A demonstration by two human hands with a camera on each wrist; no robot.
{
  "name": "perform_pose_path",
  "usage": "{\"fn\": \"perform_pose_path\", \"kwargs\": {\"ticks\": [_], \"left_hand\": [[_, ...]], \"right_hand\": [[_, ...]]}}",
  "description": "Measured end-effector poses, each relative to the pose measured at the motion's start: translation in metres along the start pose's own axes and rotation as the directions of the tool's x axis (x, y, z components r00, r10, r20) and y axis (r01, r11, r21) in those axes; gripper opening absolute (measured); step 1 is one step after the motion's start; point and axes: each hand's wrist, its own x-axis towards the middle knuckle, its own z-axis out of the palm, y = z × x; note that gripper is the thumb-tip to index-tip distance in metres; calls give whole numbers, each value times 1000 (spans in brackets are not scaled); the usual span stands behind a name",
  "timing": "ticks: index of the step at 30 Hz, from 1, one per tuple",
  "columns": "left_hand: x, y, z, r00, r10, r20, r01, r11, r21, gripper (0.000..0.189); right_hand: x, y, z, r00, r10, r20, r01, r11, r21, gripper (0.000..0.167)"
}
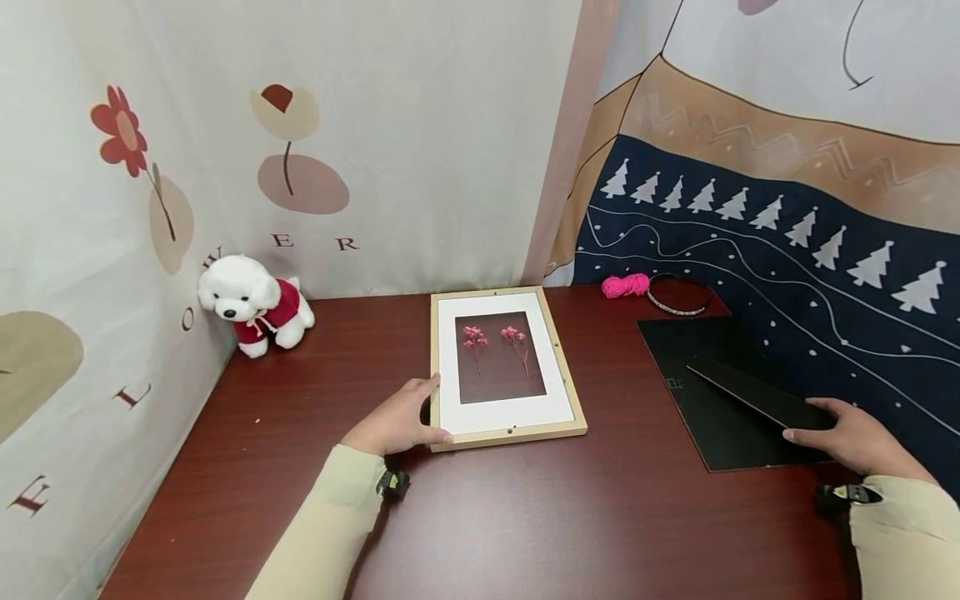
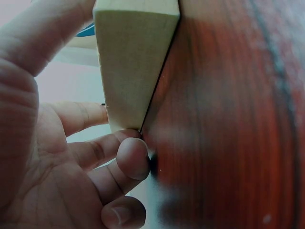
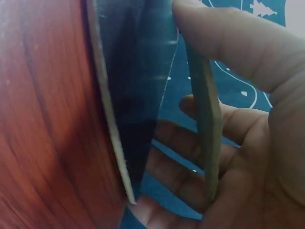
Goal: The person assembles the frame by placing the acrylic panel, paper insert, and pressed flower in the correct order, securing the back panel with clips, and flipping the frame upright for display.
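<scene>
A light wooden picture frame (image 1: 540, 430) lies flat on the table, with a white mat (image 1: 555, 392) and two pink flower sprigs (image 1: 513, 336) in its dark window. My left hand (image 1: 393, 421) grips its near left corner, thumb at the front edge and fingers along the side. In the left wrist view, fingertips meet the wooden side (image 2: 131, 57) low down by the tabletop. At the right, my right hand (image 1: 862, 437) holds the near end of a narrow black board (image 1: 757, 393), tilted over a larger black backing board (image 1: 697, 417).
A white plush dog (image 1: 243, 292) in a red top sits at the back left. Behind the black backing board are a pink yarn bundle (image 1: 626, 286) and a headband (image 1: 678, 312). Printed cloths (image 1: 450, 150) hang around the dark red table (image 1: 570, 525).
</scene>
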Motion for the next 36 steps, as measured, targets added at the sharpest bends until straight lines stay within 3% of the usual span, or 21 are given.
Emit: {"fn": "perform_pose_path", "kwargs": {"ticks": [11, 18, 26, 36], "left_hand": [[0, 0, 0, 1000, 3, 0, -3, 1000, -4, 114], [0, 0, 0, 1000, 7, 7, -7, 1000, -3, 115], [1, 0, 1, 1000, 15, 2, -15, 1000, -4, 114], [0, -1, 0, 1000, 18, 1, -18, 1000, -6, 114]], "right_hand": [[-4, -8, -4, 998, 29, -51, -27, 999, 36, 93], [-1, -1, -1, 999, 48, 15, -49, 997, 55, 99], [-3, 4, 1, 999, 30, -11, -30, 998, 60, 96], [-22, -16, 2, 983, 43, -180, -27, 996, 88, 90]]}}
